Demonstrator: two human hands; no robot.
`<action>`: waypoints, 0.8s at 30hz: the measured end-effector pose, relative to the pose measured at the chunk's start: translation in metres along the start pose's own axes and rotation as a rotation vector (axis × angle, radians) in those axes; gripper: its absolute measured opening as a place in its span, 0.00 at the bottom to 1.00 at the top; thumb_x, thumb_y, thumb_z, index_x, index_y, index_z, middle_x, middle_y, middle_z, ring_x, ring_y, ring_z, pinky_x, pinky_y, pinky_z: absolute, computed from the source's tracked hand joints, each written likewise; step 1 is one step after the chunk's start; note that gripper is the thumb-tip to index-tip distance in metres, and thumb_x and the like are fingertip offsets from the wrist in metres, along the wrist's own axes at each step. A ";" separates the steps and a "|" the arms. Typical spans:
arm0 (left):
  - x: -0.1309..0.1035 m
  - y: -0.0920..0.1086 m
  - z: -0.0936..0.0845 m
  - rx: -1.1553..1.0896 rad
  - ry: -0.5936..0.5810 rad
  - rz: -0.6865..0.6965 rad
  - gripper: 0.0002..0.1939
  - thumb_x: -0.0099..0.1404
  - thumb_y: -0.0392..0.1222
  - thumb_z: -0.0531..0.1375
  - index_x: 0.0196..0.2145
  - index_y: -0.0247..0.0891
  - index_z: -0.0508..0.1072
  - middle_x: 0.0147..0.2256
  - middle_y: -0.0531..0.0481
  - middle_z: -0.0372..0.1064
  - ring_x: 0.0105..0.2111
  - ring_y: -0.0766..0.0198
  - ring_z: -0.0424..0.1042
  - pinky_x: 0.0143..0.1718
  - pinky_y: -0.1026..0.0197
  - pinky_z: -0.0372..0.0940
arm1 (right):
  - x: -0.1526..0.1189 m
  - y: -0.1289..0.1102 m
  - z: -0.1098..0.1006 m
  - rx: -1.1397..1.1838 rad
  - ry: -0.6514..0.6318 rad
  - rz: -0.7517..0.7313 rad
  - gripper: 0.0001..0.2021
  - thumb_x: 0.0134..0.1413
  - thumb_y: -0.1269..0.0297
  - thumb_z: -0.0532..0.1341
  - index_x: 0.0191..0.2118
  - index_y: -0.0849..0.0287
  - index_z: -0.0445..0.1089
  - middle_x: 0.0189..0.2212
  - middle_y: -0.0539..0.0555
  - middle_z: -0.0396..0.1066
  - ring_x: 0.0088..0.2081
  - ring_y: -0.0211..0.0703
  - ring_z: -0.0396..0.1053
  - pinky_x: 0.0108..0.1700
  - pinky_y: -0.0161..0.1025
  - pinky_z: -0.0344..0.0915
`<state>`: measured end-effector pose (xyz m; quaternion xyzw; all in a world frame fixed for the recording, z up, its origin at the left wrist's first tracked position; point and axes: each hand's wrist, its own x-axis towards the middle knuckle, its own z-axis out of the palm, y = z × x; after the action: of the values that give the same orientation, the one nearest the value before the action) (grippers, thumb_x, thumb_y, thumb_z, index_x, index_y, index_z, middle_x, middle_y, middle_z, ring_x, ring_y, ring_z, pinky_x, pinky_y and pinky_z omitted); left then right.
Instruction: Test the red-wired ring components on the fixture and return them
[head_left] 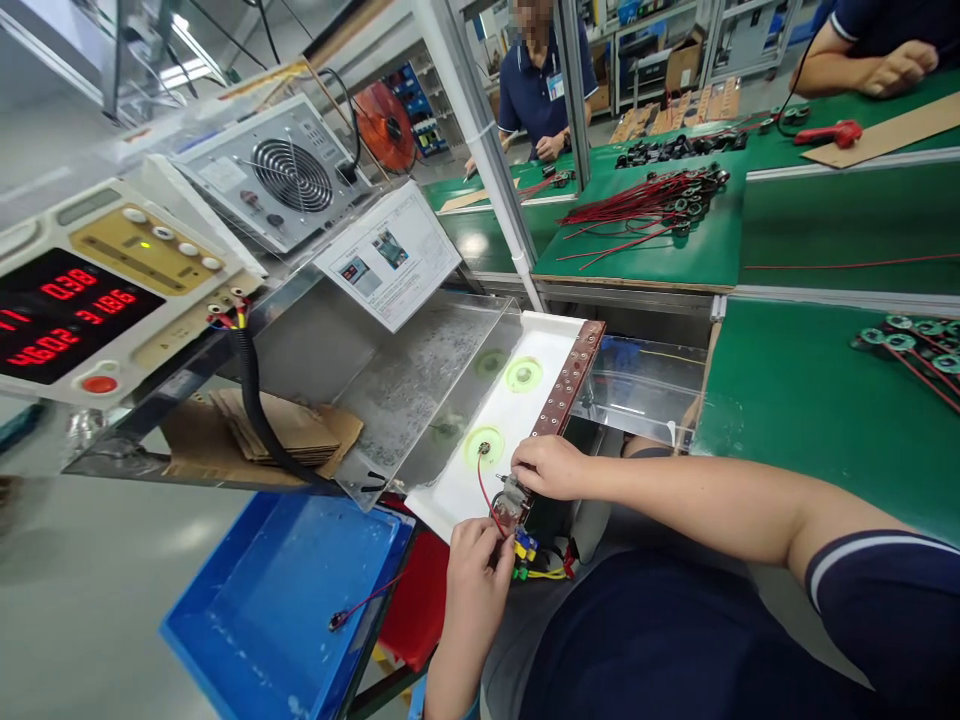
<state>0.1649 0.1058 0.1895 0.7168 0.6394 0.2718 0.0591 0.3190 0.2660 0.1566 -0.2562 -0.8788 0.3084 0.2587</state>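
On the white fixture board (465,470) a small round part (484,449) sits in the lower of two yellow-green rings. A red wire (481,485) curves from it down to my left hand (476,570), whose thumb and forefinger pinch its end. My right hand (551,467) is closed beside a grey metal clamp (513,497) on the board's right edge; what its fingertips grip is hidden. The upper ring (523,374) lies farther up the board. A brown strip (566,385) with metal studs runs along that edge. Blue and yellow connectors (526,544) are beside my left fingertips.
A blue bin (285,600) at lower left holds one wired part (339,620). At left stands a meter (97,290) with red digits. A clear panel (450,400) borders the board. Red-wired parts (645,205) lie on green benches. Two other people sit behind.
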 end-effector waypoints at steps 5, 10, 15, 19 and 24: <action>0.001 0.004 -0.002 -0.015 -0.005 -0.016 0.08 0.67 0.33 0.56 0.29 0.41 0.68 0.31 0.48 0.69 0.35 0.58 0.66 0.35 0.56 0.65 | -0.001 -0.001 0.000 0.001 0.014 0.008 0.07 0.60 0.69 0.59 0.35 0.61 0.75 0.32 0.56 0.75 0.35 0.42 0.70 0.38 0.37 0.61; -0.002 0.004 0.000 -0.008 -0.019 -0.059 0.08 0.68 0.33 0.56 0.30 0.41 0.67 0.32 0.48 0.68 0.36 0.58 0.65 0.37 0.56 0.64 | -0.001 0.001 0.002 -0.009 0.005 -0.003 0.07 0.60 0.68 0.59 0.36 0.61 0.75 0.33 0.56 0.75 0.35 0.42 0.70 0.38 0.37 0.61; -0.002 -0.003 -0.002 -0.069 -0.054 -0.083 0.09 0.67 0.36 0.57 0.28 0.41 0.67 0.31 0.49 0.69 0.36 0.57 0.67 0.37 0.56 0.64 | -0.003 -0.001 0.000 -0.049 -0.005 -0.001 0.08 0.60 0.69 0.59 0.37 0.61 0.75 0.34 0.57 0.75 0.36 0.42 0.71 0.40 0.37 0.64; 0.008 -0.033 -0.006 -0.215 -0.038 -0.201 0.10 0.64 0.50 0.59 0.30 0.42 0.72 0.31 0.49 0.73 0.35 0.56 0.71 0.38 0.55 0.65 | 0.012 -0.010 -0.004 -0.105 -0.039 -0.003 0.10 0.60 0.67 0.59 0.44 0.62 0.74 0.41 0.60 0.77 0.43 0.46 0.74 0.45 0.39 0.67; 0.035 -0.084 0.011 -0.200 0.143 -0.673 0.23 0.56 0.65 0.56 0.30 0.42 0.74 0.31 0.45 0.77 0.35 0.47 0.75 0.37 0.49 0.67 | 0.077 -0.003 0.011 -0.290 -0.182 0.183 0.15 0.57 0.63 0.60 0.47 0.64 0.73 0.44 0.64 0.76 0.42 0.53 0.76 0.35 0.43 0.72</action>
<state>0.0971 0.1570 0.1548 0.4358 0.8125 0.3476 0.1703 0.2548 0.3062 0.1736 -0.3409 -0.9068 0.2226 0.1091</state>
